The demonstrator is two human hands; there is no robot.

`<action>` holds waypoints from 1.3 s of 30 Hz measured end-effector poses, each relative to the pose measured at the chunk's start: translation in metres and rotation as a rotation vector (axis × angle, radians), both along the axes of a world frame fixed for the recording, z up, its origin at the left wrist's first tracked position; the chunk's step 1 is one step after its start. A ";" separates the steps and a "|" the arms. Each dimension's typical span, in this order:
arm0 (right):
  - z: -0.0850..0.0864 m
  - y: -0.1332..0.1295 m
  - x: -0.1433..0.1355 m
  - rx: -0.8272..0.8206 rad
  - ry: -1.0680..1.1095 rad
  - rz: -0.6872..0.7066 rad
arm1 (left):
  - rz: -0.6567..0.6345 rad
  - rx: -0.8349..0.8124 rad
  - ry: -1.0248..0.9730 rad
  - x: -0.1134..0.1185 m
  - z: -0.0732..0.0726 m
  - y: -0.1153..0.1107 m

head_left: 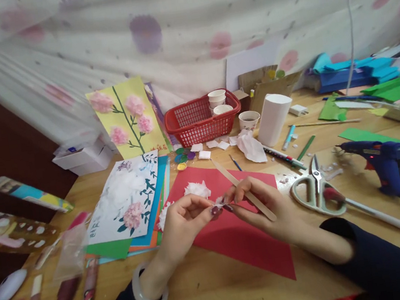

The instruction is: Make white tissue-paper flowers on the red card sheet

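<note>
Over the red paper (247, 252), both my hands meet fingertip to fingertip. My left hand (184, 224) pinches a small whitish piece of crumpled tissue paper (219, 202). My right hand (273, 209) pinches the same piece from the other side. A flat wooden craft stick (231, 178) also lies across my right hand, tucked between its fingers and slanting up to the left. Behind my left hand, a fluffy pale pink tissue paper flower (198, 190) rests on the red sheet. Another white tissue clump (165, 217) shows partly behind that hand.
Painted flower sheets (118, 181) lie on coloured paper at left. A red basket (196, 125) with paper cups, a white tissue roll (273, 119) and a paper cup (249, 119) stand behind. Scissors (317, 190) and a blue glue gun (379, 157) are at right.
</note>
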State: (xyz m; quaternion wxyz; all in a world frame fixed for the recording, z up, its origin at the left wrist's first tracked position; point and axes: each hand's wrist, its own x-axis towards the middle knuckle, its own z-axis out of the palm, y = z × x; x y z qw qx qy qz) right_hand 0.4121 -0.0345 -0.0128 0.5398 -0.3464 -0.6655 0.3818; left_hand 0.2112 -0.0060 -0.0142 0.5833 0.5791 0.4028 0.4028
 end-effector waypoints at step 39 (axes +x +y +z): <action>0.000 -0.011 -0.004 -0.041 -0.010 0.092 | -0.062 -0.206 -0.159 0.008 0.001 -0.003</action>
